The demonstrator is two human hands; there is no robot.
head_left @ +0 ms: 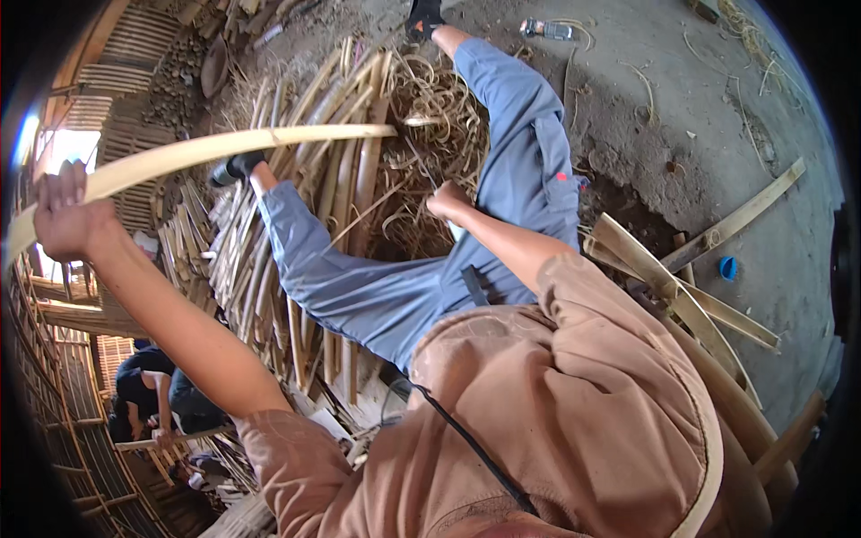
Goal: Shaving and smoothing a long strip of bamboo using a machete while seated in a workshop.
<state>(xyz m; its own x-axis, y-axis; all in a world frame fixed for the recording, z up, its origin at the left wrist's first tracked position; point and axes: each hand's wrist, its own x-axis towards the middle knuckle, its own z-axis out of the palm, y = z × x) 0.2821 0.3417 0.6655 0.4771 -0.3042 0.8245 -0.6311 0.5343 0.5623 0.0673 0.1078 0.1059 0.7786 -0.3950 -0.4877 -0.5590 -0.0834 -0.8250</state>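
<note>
My left hand (70, 215) is raised at the far left, its fingers closed round a long, pale bamboo strip (224, 143). The strip bows slightly and reaches rightward past my foot, its free end over the shavings. Near my inner thigh, my right hand (451, 203) is closed on what looks like a knife (420, 160). Its thin, dark blade points up and left from the fist, apart from the strip; the fingers cover most of the handle. Curled bamboo shavings (435, 90) lie heaped between my spread legs.
Split bamboo pieces (260, 269) are piled along my left leg. More wide bamboo slats (708, 314) lie at the right, near a small blue plastic piece (727, 268). A clear bottle (547, 30) lies on the far ground. At lower left, another person (148, 386) handles a strip.
</note>
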